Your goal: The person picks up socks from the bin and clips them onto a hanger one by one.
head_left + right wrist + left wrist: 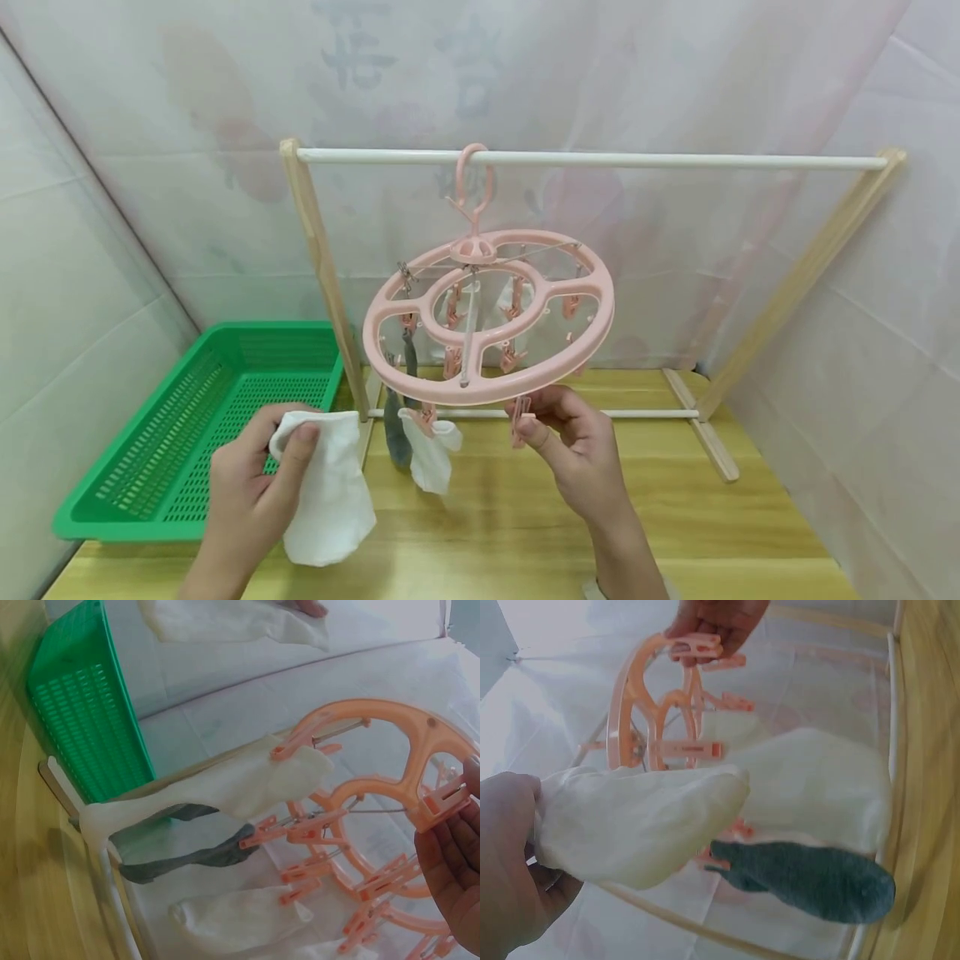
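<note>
A pink round clip hanger hangs by its hook from the white rail of a wooden rack. White socks and a grey sock dangle from its clips. My left hand grips a loose white sock by its cuff, low and left of the hanger; the same sock fills the left wrist view. My right hand pinches a pink clip on the hanger's front rim; in the right wrist view that clip sits by my fingers.
A green slatted basket stands at the left on the wooden table. The rack's wooden legs and low crossbar stand behind the hanger. White sheeting closes in the back and both sides.
</note>
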The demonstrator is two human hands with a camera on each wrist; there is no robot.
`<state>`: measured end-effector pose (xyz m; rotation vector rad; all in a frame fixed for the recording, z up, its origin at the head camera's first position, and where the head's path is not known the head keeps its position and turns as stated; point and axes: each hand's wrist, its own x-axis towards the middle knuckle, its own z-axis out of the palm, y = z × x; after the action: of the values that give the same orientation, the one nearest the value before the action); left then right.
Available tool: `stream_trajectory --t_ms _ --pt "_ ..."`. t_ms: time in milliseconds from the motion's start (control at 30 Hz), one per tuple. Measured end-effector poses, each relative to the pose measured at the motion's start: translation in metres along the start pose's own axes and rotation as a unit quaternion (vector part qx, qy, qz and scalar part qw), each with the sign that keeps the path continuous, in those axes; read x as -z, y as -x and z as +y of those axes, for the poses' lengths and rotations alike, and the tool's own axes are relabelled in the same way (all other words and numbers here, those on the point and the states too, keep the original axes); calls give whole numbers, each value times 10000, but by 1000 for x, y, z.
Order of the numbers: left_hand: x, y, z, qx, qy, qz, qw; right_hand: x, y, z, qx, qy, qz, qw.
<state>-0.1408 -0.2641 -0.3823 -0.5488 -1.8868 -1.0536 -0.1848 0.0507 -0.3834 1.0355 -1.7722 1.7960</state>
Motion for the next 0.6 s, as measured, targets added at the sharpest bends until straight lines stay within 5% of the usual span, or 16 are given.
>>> stream_trajectory --t_ms 367,600 --pt "-29 4 21 181 912 -252 9954 -1 -1 2 96 -132 -16 9999" --pt "-55 3 30 -33 1541 -339 9875 0 -2 4 193 -234 45 9995"
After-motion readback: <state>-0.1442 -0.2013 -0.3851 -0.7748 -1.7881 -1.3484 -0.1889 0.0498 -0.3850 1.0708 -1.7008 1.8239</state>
